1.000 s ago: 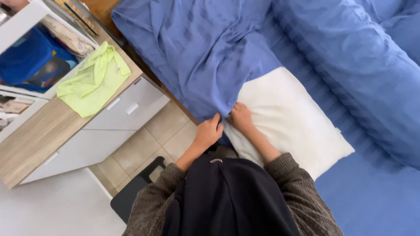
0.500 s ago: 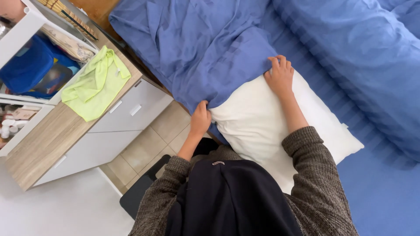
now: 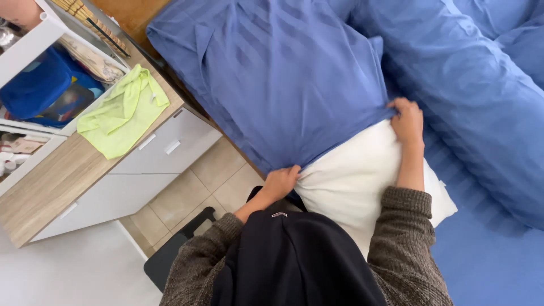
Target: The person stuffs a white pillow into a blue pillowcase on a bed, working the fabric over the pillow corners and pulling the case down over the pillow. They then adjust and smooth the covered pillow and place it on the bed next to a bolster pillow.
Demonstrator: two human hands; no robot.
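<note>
A white pillow [image 3: 362, 175] lies on the bed, half inside a blue striped pillowcase [image 3: 283, 73]. My left hand [image 3: 280, 182] grips the pillowcase's open edge at the pillow's near left corner. My right hand [image 3: 407, 120] grips the same edge at the far right corner, arm stretched across the pillow. Both sleeves are grey-brown knit, and a dark garment hangs at my chest.
A blue duvet [image 3: 470, 85] covers the bed to the right, over a blue sheet [image 3: 487, 266]. On the left stands a white drawer unit with a wooden top [image 3: 62, 181], a lime-green cloth [image 3: 122, 113] on it. Tiled floor [image 3: 209, 175] lies between unit and bed.
My right hand has slid from beside the left hand out along the pillowcase's edge to the pillow's far corner. The case's opening is now spread wide across the pillow.
</note>
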